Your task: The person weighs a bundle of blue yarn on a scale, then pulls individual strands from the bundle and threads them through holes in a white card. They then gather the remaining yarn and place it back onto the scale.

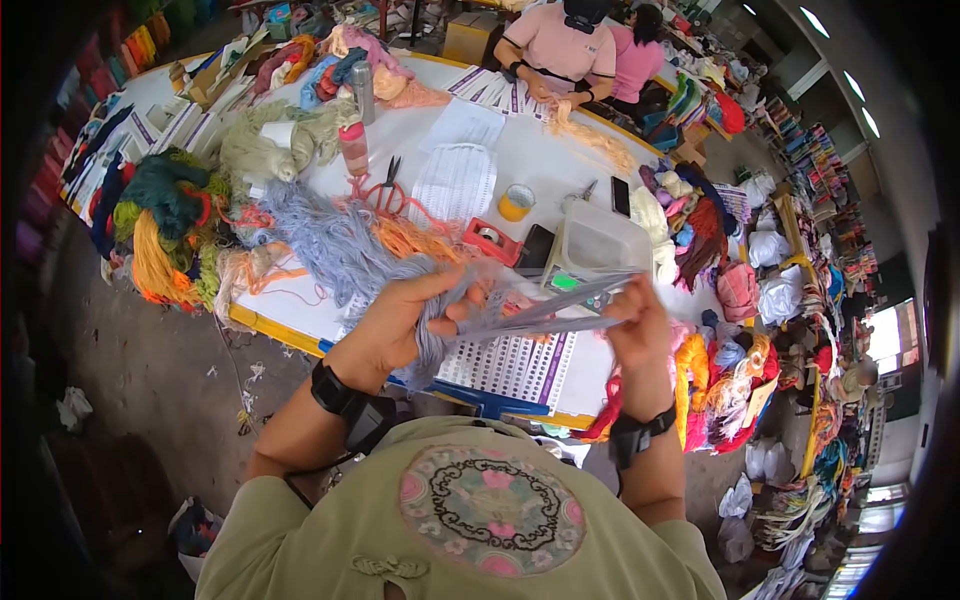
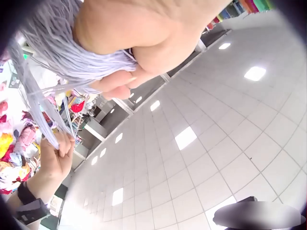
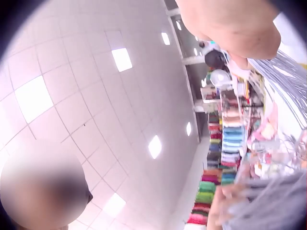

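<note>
A grey-blue thread bundle (image 2: 72, 57) is looped through the left hand (image 1: 395, 325), whose fingers curl round it; the left wrist view shows the fingers closed over the strands. Stretched strands (image 1: 560, 308) run across to the right hand (image 1: 640, 325), which pinches their far end. In the right wrist view the strands (image 3: 288, 81) leave the right hand (image 3: 235, 28) toward the left hand (image 3: 220, 206). Below the strands lies a punched card sheet (image 1: 510, 365) at the table's near edge.
More grey-blue thread (image 1: 320, 240) lies left on the table, beside scissors (image 1: 388, 190). A red tape dispenser (image 1: 492, 242), a yellow-filled cup (image 1: 516, 203) and a clear plastic box (image 1: 605, 240) stand beyond the hands. Coloured yarn (image 1: 735, 380) hangs at the right; a person (image 1: 565, 50) sits opposite.
</note>
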### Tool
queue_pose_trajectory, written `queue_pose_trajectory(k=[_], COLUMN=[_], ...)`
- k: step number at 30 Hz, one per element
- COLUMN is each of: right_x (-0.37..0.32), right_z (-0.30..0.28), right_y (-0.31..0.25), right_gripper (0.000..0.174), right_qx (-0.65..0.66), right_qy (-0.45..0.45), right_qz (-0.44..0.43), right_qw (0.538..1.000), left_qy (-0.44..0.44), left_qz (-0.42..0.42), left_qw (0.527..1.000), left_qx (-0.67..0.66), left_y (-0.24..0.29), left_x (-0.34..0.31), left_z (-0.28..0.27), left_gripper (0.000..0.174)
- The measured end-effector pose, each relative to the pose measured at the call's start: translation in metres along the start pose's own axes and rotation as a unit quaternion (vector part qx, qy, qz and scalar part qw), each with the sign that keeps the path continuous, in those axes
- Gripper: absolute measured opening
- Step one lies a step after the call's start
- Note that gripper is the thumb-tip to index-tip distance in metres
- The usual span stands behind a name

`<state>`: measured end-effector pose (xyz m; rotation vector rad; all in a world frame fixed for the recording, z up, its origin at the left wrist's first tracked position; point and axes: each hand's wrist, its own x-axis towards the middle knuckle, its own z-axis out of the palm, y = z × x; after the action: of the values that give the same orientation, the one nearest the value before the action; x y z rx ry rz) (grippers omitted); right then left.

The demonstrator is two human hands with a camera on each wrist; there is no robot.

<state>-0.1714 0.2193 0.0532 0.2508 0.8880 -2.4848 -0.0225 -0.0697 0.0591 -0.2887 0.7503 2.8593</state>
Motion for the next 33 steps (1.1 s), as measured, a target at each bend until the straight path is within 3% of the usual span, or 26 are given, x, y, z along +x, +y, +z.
queue_pose_trajectory(k=[2,3,4,5,6,8,10,12,14,16,18,21,24,26,28,29,33], right_x=[0.011,0.018,0.024,0.029,0.031,0.025,0.017,0.000,-0.012,-0.029,-0.042,-0.053,-0.045,-0.032,-0.023,-0.023,-0.029], right_z=[-0.024,-0.046,-0.063,-0.065,-0.055,-0.008,0.031,0.064,0.083,0.099,0.105,0.104,0.079,0.064,0.065,0.066,0.087], right_y=[-0.042,-0.068,-0.085,-0.088,-0.080,-0.046,-0.017,0.005,0.020,0.039,0.041,0.042,0.057,0.065,0.074,0.068,0.075], right_gripper=[0.020,0.019,0.018,0.017,0.017,0.010,0.007,0.016,0.019,0.021,0.023,0.023,0.024,0.017,0.018,0.025,0.023], right_qx=[0.044,0.056,0.067,0.025,0.026,-0.149,-0.279,-0.328,-0.367,-0.376,-0.388,-0.506,-0.526,-0.538,-0.593,-0.554,-0.505], right_qy=[0.010,-0.003,-0.016,0.085,0.087,0.098,0.060,-0.045,-0.108,-0.133,-0.161,-0.229,-0.247,-0.241,-0.172,-0.167,-0.189], right_qz=[-0.098,-0.134,-0.169,-0.210,-0.210,-0.130,-0.057,-0.011,0.017,0.039,0.062,0.159,0.199,0.153,-0.187,-0.153,-0.189], right_qw=[0.994,0.989,0.983,0.974,0.973,0.975,0.957,0.944,0.924,0.916,0.905,0.816,0.789,0.794,0.764,0.801,0.821], left_qy=[-0.078,-0.076,-0.175,-0.271,-0.271,-0.236,-0.252,-0.265,-0.245,-0.256,-0.266,-0.236,-0.246,-0.226,-0.216,-0.206,-0.209], left_qz=[-0.118,-0.120,-0.115,-0.107,-0.108,0.015,0.018,0.020,0.059,0.080,0.106,0.150,0.180,0.169,0.171,0.170,0.168], left_qw=[0.990,0.990,0.973,0.941,0.941,0.958,0.955,0.951,0.966,0.962,0.957,0.960,0.951,0.959,0.961,0.964,0.963], left_qx=[-0.017,-0.017,-0.094,-0.170,-0.170,-0.160,-0.158,-0.156,-0.058,-0.045,-0.035,-0.021,-0.058,-0.026,-0.014,-0.001,-0.006], left_y=[-0.002,-0.004,-0.006,-0.007,-0.008,-0.012,-0.020,-0.023,-0.023,-0.026,-0.028,-0.025,-0.019,-0.019,-0.019,-0.020,-0.023], left_x=[0.001,0.003,0.004,0.005,0.003,0.002,0.008,0.011,0.012,0.016,0.020,0.018,0.017,0.019,0.022,0.023,0.029], left_z=[-0.016,-0.023,-0.029,-0.032,-0.025,0.001,0.011,0.017,0.021,0.019,0.013,0.007,0.015,0.012,0.014,0.015,0.014], left_gripper=[0.038,0.038,0.043,0.048,0.048,0.062,0.067,0.072,0.067,0.066,0.064,0.068,0.068,0.069,0.069,0.068,0.067])
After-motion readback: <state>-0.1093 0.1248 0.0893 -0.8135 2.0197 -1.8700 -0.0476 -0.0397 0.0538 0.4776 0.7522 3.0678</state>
